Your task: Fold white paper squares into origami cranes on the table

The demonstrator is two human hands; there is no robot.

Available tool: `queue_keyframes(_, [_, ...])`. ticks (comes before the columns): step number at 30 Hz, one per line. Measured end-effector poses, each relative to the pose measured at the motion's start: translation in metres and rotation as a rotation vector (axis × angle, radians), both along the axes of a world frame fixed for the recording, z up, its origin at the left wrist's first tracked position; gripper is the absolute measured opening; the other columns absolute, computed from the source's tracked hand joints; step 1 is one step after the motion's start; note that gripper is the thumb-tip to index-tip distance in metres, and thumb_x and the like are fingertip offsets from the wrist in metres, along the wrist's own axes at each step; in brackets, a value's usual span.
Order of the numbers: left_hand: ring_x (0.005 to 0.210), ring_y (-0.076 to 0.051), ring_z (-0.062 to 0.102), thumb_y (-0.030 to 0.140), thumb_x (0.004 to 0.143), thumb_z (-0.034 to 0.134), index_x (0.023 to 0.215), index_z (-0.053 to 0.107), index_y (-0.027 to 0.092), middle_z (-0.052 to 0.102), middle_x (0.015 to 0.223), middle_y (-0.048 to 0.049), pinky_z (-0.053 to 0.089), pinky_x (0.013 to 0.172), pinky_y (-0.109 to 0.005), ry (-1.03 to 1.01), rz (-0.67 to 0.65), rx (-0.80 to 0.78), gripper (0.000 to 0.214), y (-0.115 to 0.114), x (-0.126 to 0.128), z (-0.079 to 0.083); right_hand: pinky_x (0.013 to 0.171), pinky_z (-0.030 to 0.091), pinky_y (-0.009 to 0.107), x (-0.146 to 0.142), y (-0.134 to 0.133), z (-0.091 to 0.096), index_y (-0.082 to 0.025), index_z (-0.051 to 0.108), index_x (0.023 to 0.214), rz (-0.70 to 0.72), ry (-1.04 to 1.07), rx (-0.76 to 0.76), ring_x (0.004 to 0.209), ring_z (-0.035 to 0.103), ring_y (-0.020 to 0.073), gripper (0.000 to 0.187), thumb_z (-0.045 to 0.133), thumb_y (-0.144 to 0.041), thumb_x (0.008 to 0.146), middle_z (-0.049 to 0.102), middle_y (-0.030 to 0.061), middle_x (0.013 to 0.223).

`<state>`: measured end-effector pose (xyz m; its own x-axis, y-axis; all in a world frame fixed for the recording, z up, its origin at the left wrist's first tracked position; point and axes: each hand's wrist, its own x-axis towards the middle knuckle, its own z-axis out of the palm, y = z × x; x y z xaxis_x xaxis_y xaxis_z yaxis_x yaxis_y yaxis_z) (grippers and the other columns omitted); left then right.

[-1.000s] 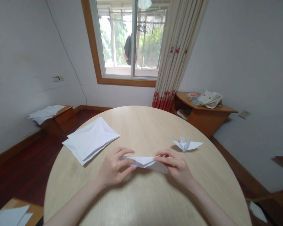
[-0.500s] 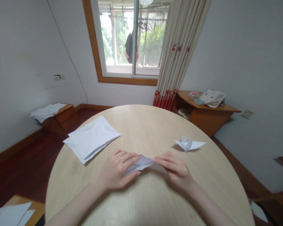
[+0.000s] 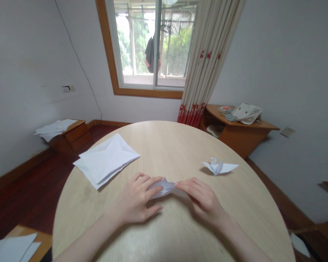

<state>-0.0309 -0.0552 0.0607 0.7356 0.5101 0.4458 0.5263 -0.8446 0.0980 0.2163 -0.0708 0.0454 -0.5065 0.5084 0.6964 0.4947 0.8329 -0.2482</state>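
Note:
A small folded piece of white paper [image 3: 165, 187] lies between my hands on the round wooden table [image 3: 169, 153]. My left hand [image 3: 138, 199] rests on its left end, fingers curled over the paper. My right hand [image 3: 200, 197] pinches its right end with fingers together. Much of the paper is covered by my fingers. A finished white paper bird [image 3: 218, 167] sits on the table to the right, beyond my right hand.
A stack of white sheets [image 3: 106, 160] lies on the table's left side. A low wooden cabinet [image 3: 71, 136] with papers stands by the left wall. A corner shelf [image 3: 239, 127] holds a bag at the right. More paper [image 3: 11, 247] shows at the bottom left.
My hands have drawn closer together and lowered the paper to the table. The long flat shape seen a second ago is now shorter and bunched between my fingers.

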Motion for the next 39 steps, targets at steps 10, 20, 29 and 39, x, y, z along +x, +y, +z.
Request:
queue_keyframes(10, [0.101, -0.025, 0.055, 0.007, 0.08, 0.056, 0.099, 0.069, 0.026, 0.045, 0.142, -0.0062, 0.04, 0.084, -0.042, 0.055, 0.005, 0.017, 0.03, 0.004, -0.003, 0.003, 0.072, 0.054, 0.035, 0.002, 0.002, -0.001, -0.02, 0.054, 0.124, -0.035, 0.018, -0.001, 0.087, 0.064, 0.0208, 0.045, 0.036, -0.001, 0.088, 0.07, 0.0095, 0.099])
queue_keyframes(20, [0.096, -0.023, 0.057, 0.013, 0.088, 0.053, 0.088, 0.068, 0.019, 0.055, 0.123, -0.011, 0.047, 0.081, -0.039, -0.17, 0.099, 0.052, 0.016, 0.021, -0.016, -0.006, 0.074, 0.052, 0.036, 0.012, 0.007, -0.005, -0.022, 0.055, 0.123, -0.116, 0.035, 0.014, 0.089, 0.063, 0.0211, 0.045, 0.039, 0.0, 0.087, 0.069, 0.0086, 0.1])
queue_keyframes(29, [0.086, -0.016, 0.058, 0.007, 0.092, 0.043, 0.097, 0.067, 0.022, 0.057, 0.112, -0.008, 0.049, 0.074, -0.03, -0.312, -0.029, -0.049, 0.029, 0.018, -0.01, -0.013, 0.071, 0.053, 0.034, 0.009, 0.004, -0.001, -0.023, 0.058, 0.121, -0.11, 0.044, 0.044, 0.086, 0.063, 0.0205, 0.045, 0.038, -0.001, 0.087, 0.068, 0.0086, 0.098])
queue_keyframes(39, [0.083, -0.016, 0.058, 0.006, 0.084, 0.043, 0.111, 0.061, 0.018, 0.058, 0.102, -0.0075, 0.05, 0.073, -0.028, -0.358, -0.044, -0.133, 0.035, 0.009, 0.002, -0.014, 0.078, 0.054, 0.035, 0.002, -0.001, 0.0, -0.022, 0.053, 0.126, -0.08, 0.058, -0.076, 0.094, 0.061, 0.0216, 0.046, 0.041, -0.004, 0.085, 0.063, 0.0097, 0.104])
